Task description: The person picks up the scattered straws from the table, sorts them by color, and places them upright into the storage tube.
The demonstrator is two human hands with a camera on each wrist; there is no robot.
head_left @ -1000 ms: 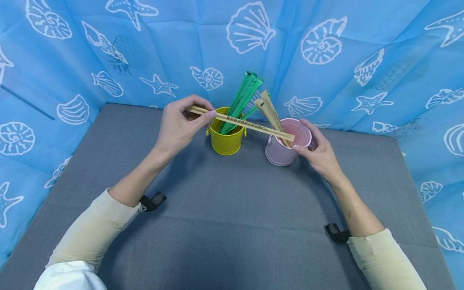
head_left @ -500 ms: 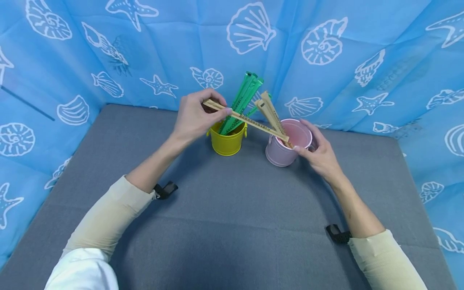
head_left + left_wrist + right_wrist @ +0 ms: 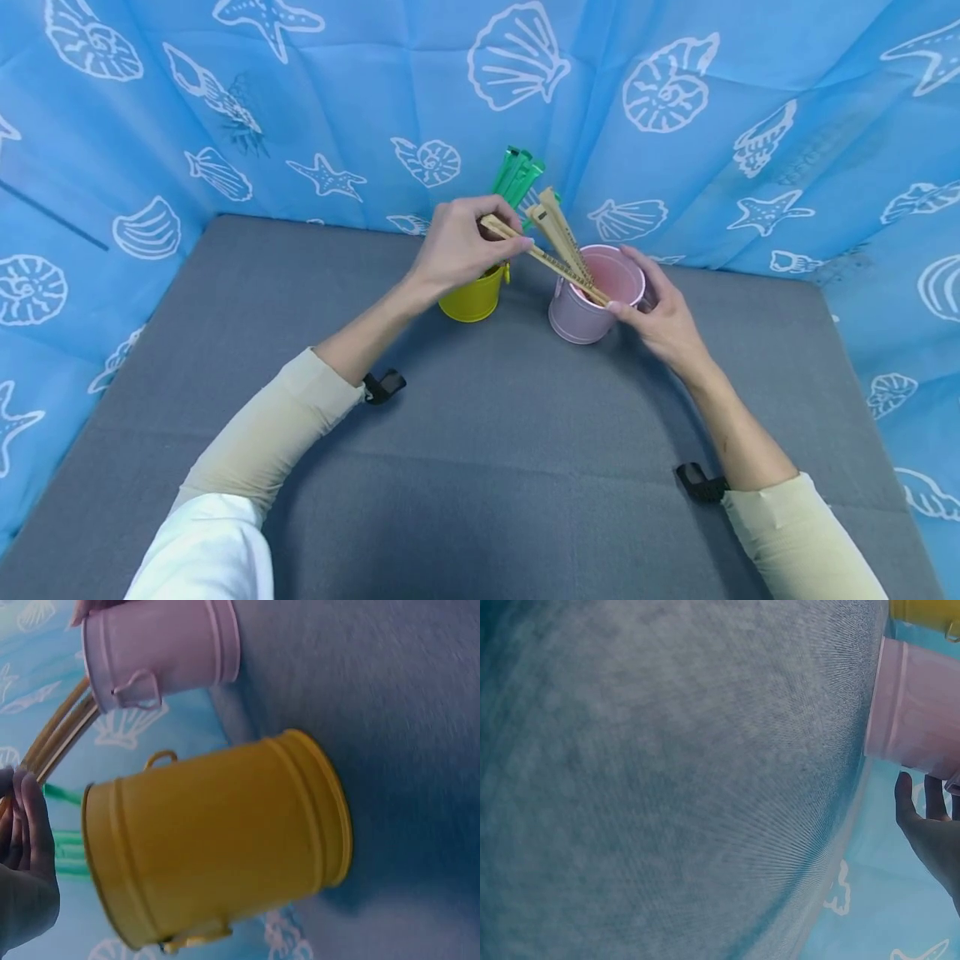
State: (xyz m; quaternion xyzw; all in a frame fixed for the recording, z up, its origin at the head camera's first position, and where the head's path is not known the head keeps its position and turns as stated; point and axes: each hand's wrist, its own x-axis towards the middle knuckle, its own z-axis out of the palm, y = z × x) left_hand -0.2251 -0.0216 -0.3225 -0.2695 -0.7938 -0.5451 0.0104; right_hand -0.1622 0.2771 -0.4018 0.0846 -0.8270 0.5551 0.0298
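Note:
My left hand (image 3: 461,246) pinches a pack of chopsticks in a tan paper sleeve (image 3: 557,263) between thumb and fingers. The pack slants down to the right, its lower end at the mouth of the pink bucket (image 3: 577,323). Other tan chopstick packs (image 3: 553,223) lean out of that bucket over its left rim. At the bucket's right side my right hand (image 3: 663,321) grips it, thumb at the near rim and fingers round the far side. In the left wrist view the left hand (image 3: 30,870) is beside the mouth of the yellow bucket (image 3: 210,840).
Behind the left hand stands the yellow bucket (image 3: 471,302), with several green packs (image 3: 517,177) rising from it. Both buckets stand near the back edge of the grey table (image 3: 510,450). A blue curtain (image 3: 360,83) with shell prints hangs behind.
The left hand has moved right with the chopstick pack, now in front of the yellow bucket. The pack slopes more steeply, its end lower at the pink bucket. The right hand stays put.

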